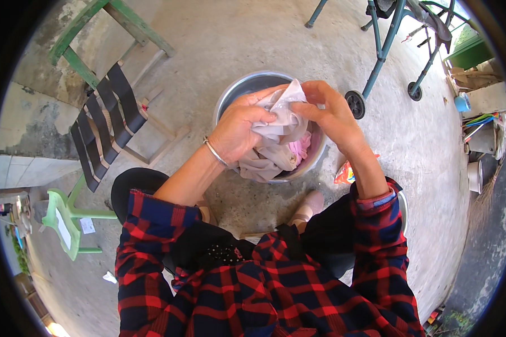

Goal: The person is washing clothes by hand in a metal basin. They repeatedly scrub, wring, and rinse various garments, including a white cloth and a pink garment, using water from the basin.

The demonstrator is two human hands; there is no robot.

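Over a round metal basin [247, 83] I hold up a wet, pale greyish-pink cloth [281, 121], bunched between both hands. My left hand [239, 126], with a bangle at the wrist, grips its left side, thumb on top. On the other side my right hand [334, 115] pinches the cloth between thumb and fingers. A beige-grey part of the laundry [264, 163] hangs down and drapes over the basin's near rim. Bright pink fabric [301, 147] lies inside the basin at the right. Whether the held cloth joins the beige part, I cannot tell.
At the left stands a wooden chair with black straps [109, 121], near a light green plastic stool [67, 216]. A wheeled metal frame [379, 56] is at the far right. By my right forearm lies a red-orange packet [344, 173]. My shoes [309, 206] flank the basin's near side.
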